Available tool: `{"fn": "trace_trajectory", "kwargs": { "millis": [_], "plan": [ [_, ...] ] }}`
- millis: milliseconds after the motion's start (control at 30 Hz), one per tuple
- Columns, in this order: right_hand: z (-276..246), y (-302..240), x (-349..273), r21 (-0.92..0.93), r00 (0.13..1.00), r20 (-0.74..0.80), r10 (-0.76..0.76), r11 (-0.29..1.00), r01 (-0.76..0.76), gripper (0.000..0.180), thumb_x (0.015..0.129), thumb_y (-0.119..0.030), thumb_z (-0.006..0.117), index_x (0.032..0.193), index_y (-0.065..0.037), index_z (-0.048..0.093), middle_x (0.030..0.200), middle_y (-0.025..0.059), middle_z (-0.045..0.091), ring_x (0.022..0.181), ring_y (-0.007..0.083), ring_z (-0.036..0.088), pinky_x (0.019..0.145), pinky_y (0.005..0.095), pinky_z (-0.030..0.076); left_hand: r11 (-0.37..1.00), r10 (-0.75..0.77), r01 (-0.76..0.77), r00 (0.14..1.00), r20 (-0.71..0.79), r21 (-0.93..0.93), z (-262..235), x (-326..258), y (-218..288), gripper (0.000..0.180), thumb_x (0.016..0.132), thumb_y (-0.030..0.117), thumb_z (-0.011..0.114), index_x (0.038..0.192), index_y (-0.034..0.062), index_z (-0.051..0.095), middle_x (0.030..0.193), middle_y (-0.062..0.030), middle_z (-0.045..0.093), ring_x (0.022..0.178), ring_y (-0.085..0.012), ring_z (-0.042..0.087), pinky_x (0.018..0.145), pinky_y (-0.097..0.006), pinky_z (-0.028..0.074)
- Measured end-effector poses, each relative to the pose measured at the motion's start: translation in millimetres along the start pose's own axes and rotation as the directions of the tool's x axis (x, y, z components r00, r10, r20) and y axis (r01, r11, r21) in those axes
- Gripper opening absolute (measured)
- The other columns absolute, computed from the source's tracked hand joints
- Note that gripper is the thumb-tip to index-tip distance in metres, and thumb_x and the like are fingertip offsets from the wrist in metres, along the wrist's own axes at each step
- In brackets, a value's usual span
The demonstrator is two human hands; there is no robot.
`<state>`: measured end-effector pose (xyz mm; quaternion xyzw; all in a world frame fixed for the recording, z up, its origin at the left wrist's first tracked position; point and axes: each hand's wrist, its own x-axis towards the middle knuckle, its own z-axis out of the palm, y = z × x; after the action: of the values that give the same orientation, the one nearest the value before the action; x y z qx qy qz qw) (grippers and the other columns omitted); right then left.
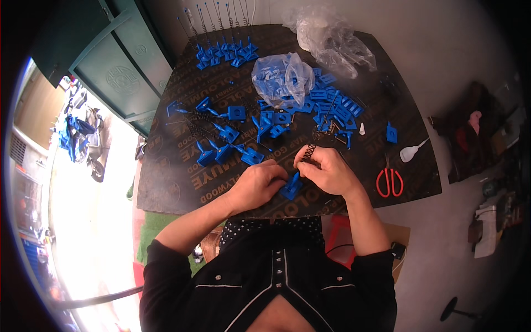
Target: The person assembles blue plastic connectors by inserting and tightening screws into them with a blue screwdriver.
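Close to the table's near edge, a small blue plastic piece (291, 188) lies between my two hands. My left hand (257, 185) is closed, its curled fingertips against the piece's left side. A dark coil spring (310, 151) sticks up out of my right hand (330, 170), pinched between thumb and fingers just above the blue piece. The spring's lower end is hidden by my fingers. Beyond my left hand lie several blue pieces (252, 156) fitted with dark springs and rods.
A clear bag of blue parts (282, 80) sits mid-table beside loose blue plates (326, 102) and small screws. Finished-looking blue stands with upright springs (227, 52) cluster at the far left. Red-handled scissors (389, 182) and a white-tipped tool (409, 153) lie at right.
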<state>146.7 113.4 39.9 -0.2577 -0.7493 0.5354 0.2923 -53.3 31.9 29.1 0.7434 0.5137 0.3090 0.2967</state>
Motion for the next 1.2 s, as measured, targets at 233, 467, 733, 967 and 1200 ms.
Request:
{"fn": "trace_trajectory", "kwargs": {
  "millis": [233, 467, 733, 967, 1200],
  "plan": [
    [-2.1, -2.3, -0.7, -0.01, 0.999, 0.028, 0.026, 1.0, -0.026, 0.009, 0.086, -0.005, 0.058, 0.088, 0.003, 0.062, 0.069, 0.0029, 0.059, 0.063, 0.0064, 0.053, 0.057, 0.0249, 0.043, 0.999, -0.007, 0.007, 1.0, 0.003, 0.033, 1.1, 0.2, -0.2, 0.013, 0.079, 0.0, 0.063, 0.092, 0.0005, 0.064, 0.09, -0.0129, 0.062, 0.084, -0.0288, 0.064, 0.074, -0.035, 0.051],
    [-2.9, -5.1, -0.2, -0.054, 0.997, 0.068, 0.038, 0.998, -0.034, 0.008, 0.087, -0.003, 0.056, 0.09, 0.002, 0.061, 0.072, 0.0009, 0.059, 0.067, 0.0056, 0.054, 0.06, 0.0224, 0.045, 1.0, 0.018, -0.019, 0.999, 0.034, 0.021, -0.8, -0.3, 0.6, 0.014, 0.078, 0.001, 0.059, 0.092, 0.0014, 0.061, 0.091, -0.0141, 0.061, 0.086, -0.0339, 0.063, 0.075, -0.04, 0.05],
    [-3.2, -2.1, -0.8, -0.038, 0.996, 0.073, 0.045, 0.998, -0.042, 0.008, 0.087, -0.003, 0.056, 0.091, 0.003, 0.06, 0.072, 0.001, 0.059, 0.067, 0.0056, 0.054, 0.06, 0.0224, 0.045, 0.999, -0.045, 0.045, 0.999, 0.021, -0.002, -0.1, -0.9, 6.3, 0.015, 0.078, -0.001, 0.062, 0.092, 0.0006, 0.062, 0.089, -0.0127, 0.061, 0.083, -0.0293, 0.064, 0.072, -0.035, 0.051],
    [-3.3, -2.6, -1.0, -0.05, 0.997, 0.065, 0.035, 0.998, -0.032, 0.009, 0.087, -0.004, 0.056, 0.091, 0.002, 0.061, 0.072, 0.0014, 0.06, 0.067, 0.006, 0.055, 0.06, 0.0228, 0.045, 0.999, 0.016, -0.018, 0.999, 0.039, 0.049, 1.0, -0.1, 0.8, 0.017, 0.077, -0.001, 0.062, 0.094, 0.0013, 0.061, 0.088, -0.0129, 0.061, 0.083, -0.0285, 0.064, 0.072, -0.035, 0.051],
    [-0.3, -1.9, -0.2, -0.008, 1.0, 0.01, -0.001, 1.0, 0.001, 0.012, 0.085, -0.008, 0.059, 0.085, 0.003, 0.062, 0.062, 0.0045, 0.058, 0.057, 0.007, 0.049, 0.052, 0.0278, 0.04, 0.998, -0.058, 0.058, 0.998, -0.022, 0.008, 0.7, -6.2, 12.8, 0.023, 0.075, 0.008, 0.068, 0.095, 0.0001, 0.06, 0.089, -0.0151, 0.06, 0.084, -0.0331, 0.063, 0.072, -0.039, 0.051]
  ]
}}
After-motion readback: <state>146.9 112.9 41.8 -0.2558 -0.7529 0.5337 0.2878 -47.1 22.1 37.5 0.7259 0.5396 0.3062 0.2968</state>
